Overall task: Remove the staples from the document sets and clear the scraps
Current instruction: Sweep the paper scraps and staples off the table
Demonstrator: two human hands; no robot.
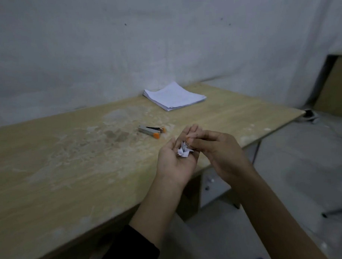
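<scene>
"White crumpled paper scraps (pixel 183 151), where are they?"

"In your left hand (pixel 176 160). You hold it palm up above the near edge of the pale wooden table (pixel 74 171), toward its right end. The fingers are relaxed and only lightly cupped, and the scraps lie loose in the hollow of the palm."

"And the right hand?"

"Your right hand (pixel 222 151) reaches across from the side. Its thumb and forefinger are pinched on the top of the scraps. Whether a staple is in that pinch is too small to tell."

"The documents?"

"The stack of white printed sheets (pixel 174 97) lies flat at the far edge of the table, toward the far right corner. It is close to the grey wall (pixel 125 53) and well apart from both hands."

"The tool?"

"The small grey metal stapling tool with orange ends (pixel 151 130) lies on the table between the stack and your hands. It is nearer your hands and touches neither. A dark sleeve (pixel 135 246) covers your left arm up to the forearm."
</scene>
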